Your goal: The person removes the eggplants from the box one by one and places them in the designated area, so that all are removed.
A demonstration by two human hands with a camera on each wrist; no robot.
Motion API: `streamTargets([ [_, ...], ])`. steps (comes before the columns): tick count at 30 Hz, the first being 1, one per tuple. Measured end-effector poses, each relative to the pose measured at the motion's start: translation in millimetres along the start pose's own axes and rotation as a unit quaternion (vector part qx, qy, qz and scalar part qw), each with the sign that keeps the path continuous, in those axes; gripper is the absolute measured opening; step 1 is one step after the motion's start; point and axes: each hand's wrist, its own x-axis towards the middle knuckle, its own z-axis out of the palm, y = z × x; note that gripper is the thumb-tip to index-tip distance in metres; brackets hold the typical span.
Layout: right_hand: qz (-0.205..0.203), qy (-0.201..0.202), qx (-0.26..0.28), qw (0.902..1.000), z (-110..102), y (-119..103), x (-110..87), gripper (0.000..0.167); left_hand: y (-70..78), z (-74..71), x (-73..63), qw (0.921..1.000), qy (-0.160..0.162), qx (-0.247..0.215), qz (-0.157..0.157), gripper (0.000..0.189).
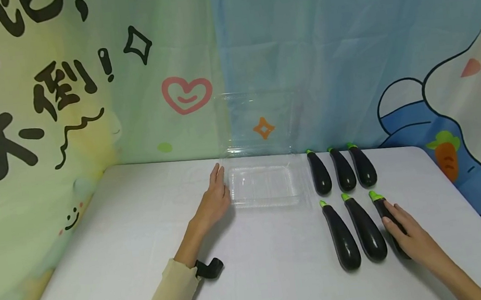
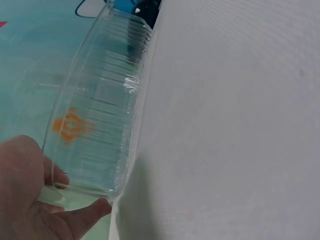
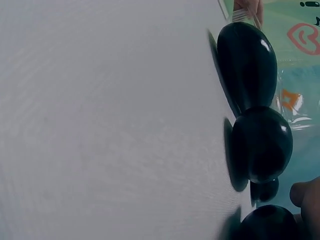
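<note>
My left hand (image 1: 216, 198) touches the left side of a clear plastic clamshell box (image 1: 265, 203), its fingers fairly straight. In the left wrist view the thumb lies by a lower corner of the box (image 2: 100, 135). The box's lid (image 1: 259, 119) stands raised at the back. At the right, my right hand (image 1: 409, 235) holds the front-row eggplant (image 1: 389, 215) furthest right, thumb on its left side and fingers over it. In the right wrist view that eggplant (image 3: 270, 222) shows at the bottom, partly cut off.
Two other eggplants (image 1: 341, 237) (image 1: 365, 229) lie in the front row. Three more eggplants (image 1: 320, 173) (image 1: 342, 169) (image 1: 362, 166) form a back row, green stems pointing away. A white table (image 1: 105, 279) bears everything. A printed cloth (image 1: 343, 38) hangs behind.
</note>
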Motion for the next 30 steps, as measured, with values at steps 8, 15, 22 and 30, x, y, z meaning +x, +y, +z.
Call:
streamTargets([
  [8, -0.020, 0.011, 0.027, 0.9994, -4.2, 3.4, 1.2, 0.066, 1.9, -4.8, -1.5, 0.9999, -0.009, -0.011, -0.008, 0.060],
  [15, -0.012, 0.014, 0.045, 0.9988, -8.6, -1.4, 2.3, 0.066, 3.0, -9.7, -2.2, 0.9992, -0.026, -0.016, -0.024, 0.070],
  [22, -0.019, 0.020, 0.048, 0.9985, -9.0, -2.5, 1.7, 0.065, 5.1, -13.0, -1.5, 0.9986, -0.040, -0.013, -0.033, 0.076],
  [30, -0.036, 0.049, 0.052, 0.9968, -16.4, -10.2, 6.5, 0.064, -4.4, -38.5, -5.7, 0.9990, -0.012, -0.018, -0.040, 0.083],
])
